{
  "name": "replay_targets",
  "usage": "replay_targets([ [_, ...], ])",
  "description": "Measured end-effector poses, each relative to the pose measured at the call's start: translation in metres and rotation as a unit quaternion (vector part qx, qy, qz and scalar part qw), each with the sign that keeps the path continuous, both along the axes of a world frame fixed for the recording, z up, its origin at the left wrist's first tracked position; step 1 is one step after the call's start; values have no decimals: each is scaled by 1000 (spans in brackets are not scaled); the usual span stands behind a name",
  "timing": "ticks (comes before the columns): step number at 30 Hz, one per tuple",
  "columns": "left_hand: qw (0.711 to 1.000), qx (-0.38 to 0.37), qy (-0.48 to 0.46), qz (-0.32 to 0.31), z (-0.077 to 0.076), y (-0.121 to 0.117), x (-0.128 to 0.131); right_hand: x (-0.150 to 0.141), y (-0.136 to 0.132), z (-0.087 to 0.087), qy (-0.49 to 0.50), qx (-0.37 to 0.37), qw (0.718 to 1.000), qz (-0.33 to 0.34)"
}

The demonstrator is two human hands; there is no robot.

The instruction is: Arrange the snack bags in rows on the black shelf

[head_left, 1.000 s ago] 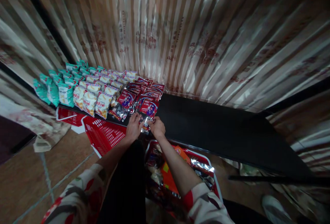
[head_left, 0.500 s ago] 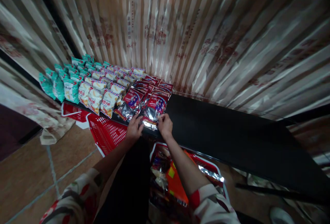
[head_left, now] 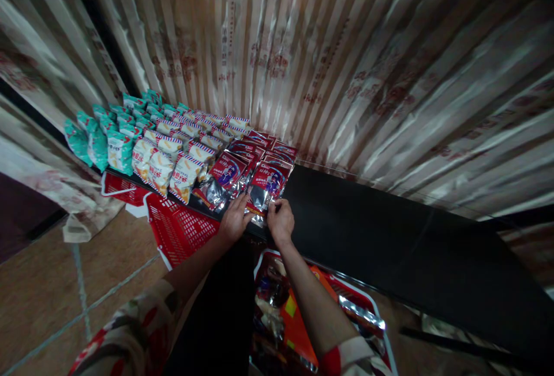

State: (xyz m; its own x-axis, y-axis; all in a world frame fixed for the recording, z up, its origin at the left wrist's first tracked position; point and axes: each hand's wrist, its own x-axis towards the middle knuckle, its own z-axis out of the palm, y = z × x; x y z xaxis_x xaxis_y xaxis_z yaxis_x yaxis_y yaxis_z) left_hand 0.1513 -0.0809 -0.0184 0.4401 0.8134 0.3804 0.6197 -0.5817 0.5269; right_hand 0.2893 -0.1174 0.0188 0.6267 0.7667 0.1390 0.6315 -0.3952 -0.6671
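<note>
Two bare hands flank the near end of one red packet point(head_left: 269, 182), which lies face up at the front edge of the bench point(head_left: 367, 214). The left hand point(head_left: 234, 220) rests at the packet's near left corner, fingers extended and thumb set apart from them. The right hand point(head_left: 280, 220) is at the near right edge, fingers curled in toward the thumb. In the dim light it cannot be told whether either set of fingers is clamped on the film.

Handling: the packet is probably light and flexible, with a smooth, glossy film that may slip under flat fingertips. Contents are likely crushable. Take hold at the side edges close to the near end; avoid pressing on the middle.

Directly left, more red packets point(head_left: 227, 171) lie overlapped; others lie behind, toward the curtain point(head_left: 277, 47). Next come upright white snack bags point(head_left: 186, 177), then teal bags point(head_left: 120, 153) at the far left. The black surface of the bench extends to the right.

Below the bench, a red basket point(head_left: 177, 229) stands to the left. A loaded basket point(head_left: 346, 290) with an orange package point(head_left: 298, 324) stands under the right forearm. The floor point(head_left: 47, 283) is tiled.
</note>
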Motion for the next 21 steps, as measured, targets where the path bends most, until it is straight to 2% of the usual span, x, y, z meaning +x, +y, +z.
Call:
replay_targets([
  [4, 1000, 11, 1, 18, 1, -2, 4, 2, 3, 1, 17, -7, 1000, -5],
  [8, 998, 60, -14, 28, 6, -5, 3, 3, 3, -1, 33, 45, 998, -9],
  [11, 994, 107, 3, -29, 16, -4, 4, 2, 2, -4, 49, 78, 996, -4],
  [13, 990, 123, 23, -68, 22, -3, 7, 1, 0, -4, 56, 79, 995, 6],
  [15, 988, 124, 39, -80, 25, -2, 13, 1, -1, -4, 52, 70, 996, 13],
  [19, 991, 116, 52, -51, 18, 2, 22, 13, 5, -4, 29, 88, 996, 3],
  [21, 990, 119, 56, -45, 11, 3, 25, 21, 15, -4, 47, 106, 993, -7],
])
